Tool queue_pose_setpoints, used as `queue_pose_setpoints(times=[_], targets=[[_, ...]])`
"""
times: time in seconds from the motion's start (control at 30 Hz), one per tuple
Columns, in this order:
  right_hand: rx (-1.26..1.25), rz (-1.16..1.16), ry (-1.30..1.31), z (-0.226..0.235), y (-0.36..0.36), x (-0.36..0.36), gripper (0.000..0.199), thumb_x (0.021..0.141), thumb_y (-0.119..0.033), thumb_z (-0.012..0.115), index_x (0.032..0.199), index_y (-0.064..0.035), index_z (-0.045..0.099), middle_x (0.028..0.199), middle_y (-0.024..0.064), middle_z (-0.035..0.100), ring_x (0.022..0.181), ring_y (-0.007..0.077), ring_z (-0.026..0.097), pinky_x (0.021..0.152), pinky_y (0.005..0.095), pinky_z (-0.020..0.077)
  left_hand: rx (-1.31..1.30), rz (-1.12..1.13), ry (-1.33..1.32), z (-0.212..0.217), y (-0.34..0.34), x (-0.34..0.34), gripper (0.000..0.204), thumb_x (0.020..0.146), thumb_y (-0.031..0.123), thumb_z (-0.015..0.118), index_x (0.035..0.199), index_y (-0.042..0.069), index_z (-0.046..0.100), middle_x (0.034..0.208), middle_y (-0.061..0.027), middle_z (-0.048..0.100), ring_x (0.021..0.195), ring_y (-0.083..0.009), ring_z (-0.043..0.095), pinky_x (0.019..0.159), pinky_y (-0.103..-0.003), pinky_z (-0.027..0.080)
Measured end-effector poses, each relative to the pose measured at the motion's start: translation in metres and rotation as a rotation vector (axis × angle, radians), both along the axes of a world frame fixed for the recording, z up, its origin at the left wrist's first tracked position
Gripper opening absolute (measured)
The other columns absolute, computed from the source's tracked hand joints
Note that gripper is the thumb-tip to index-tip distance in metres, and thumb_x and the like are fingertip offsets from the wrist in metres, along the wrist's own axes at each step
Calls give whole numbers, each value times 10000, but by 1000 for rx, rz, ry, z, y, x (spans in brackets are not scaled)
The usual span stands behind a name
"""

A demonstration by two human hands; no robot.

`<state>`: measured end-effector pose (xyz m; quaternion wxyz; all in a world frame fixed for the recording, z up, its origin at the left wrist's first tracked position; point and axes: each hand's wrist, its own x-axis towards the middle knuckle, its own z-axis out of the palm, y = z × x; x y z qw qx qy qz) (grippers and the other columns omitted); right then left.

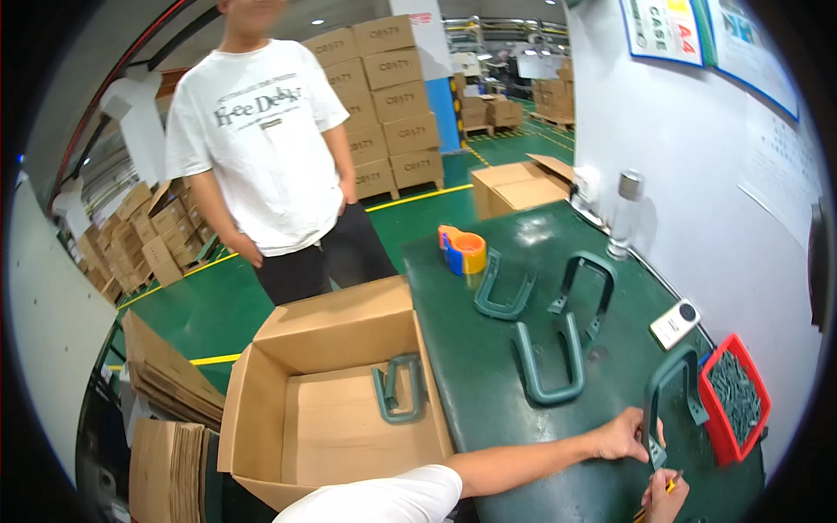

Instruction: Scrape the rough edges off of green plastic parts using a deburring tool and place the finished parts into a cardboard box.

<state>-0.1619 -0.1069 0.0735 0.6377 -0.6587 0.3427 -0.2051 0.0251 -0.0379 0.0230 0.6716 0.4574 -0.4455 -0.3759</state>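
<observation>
Near the right front of the green table (488,436), my left hand (621,438) is closed on one leg of a dark green U-shaped handle (667,379), which stands tilted on the table. Just below the handle's near end, my right hand (666,499) grips a slim tool with yellow and black parts (673,482); its kind is mostly hidden by the fingers. Three more green U-shaped handles lie farther up the table: one at the left (506,305), one at the right (593,275) and one nearer me (555,388).
Left of the table stands an open cardboard box (327,453) with green handles (401,405) inside. A red bin (731,449) of small green pieces, a white device (675,325), a clear bottle (624,218) and a tape dispenser (462,251) are on the table. A person (270,148) stands beyond the box.
</observation>
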Motion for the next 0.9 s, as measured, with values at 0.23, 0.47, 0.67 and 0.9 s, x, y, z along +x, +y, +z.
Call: queue_pose_setpoints(times=[0.23,0.47,0.67,0.9], targets=[[-564,76,138,-4,-3,24,299,884,-267,503,1078,-51,575,910,134,632,812,261,617,741,319,465,-56,89,46,11,20,30,325,579,-17,768,875,17,639,878,-84,670,807,-171,642,739,-303,524],[-820,-46,-59,-3,1,13,245,828,-244,643,767,-6,639,580,91,531,491,204,494,471,303,386,-187,-19,261,3,10,30,505,561,117,861,972,39,580,892,-121,664,851,-230,658,744,-336,540],[-823,6,-65,-4,4,17,239,813,-238,658,743,-9,651,522,87,496,465,206,469,448,308,373,-256,-67,272,-1,13,36,508,569,101,853,987,21,577,937,-151,662,864,-217,658,748,-302,544],[-788,25,-77,-3,5,18,236,811,-234,661,742,-9,657,541,94,527,467,208,497,455,308,393,-227,-42,241,0,12,34,506,567,118,854,981,25,579,929,-152,663,860,-217,658,747,-303,543]])
